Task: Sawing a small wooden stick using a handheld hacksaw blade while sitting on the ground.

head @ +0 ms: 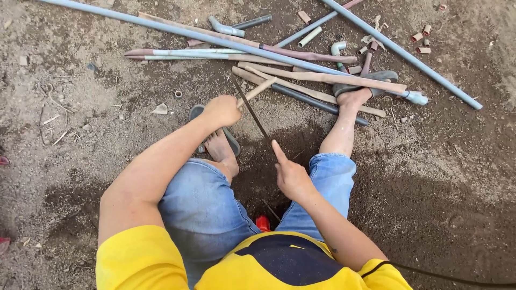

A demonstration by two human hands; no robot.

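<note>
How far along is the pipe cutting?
Done: short reddish-brown pipe offcuts lie on the dirt. In hand: left hand grips a tan pipe piece; right hand works a thin dark saw blade against it. Left: long grey-blue plastic pipes uncut.

Bare dirt ground point(441, 177), damp and darker toward 6 o'clock. Long blue-grey pipe point(408, 56) runs from 12 toward 3 o'clock. Second long grey pipe point(161, 25) crosses from 11 o'clock toward 2. Short reddish pipe offcuts point(422, 38) scattered at 1 o'clock (several pieces). Grey elbow fitting point(226, 28) at 12 o'clock. Small ring point(178, 94) lies alone at 10 o'clock. Black cable point(451, 278) at 5 o'clock.
</note>
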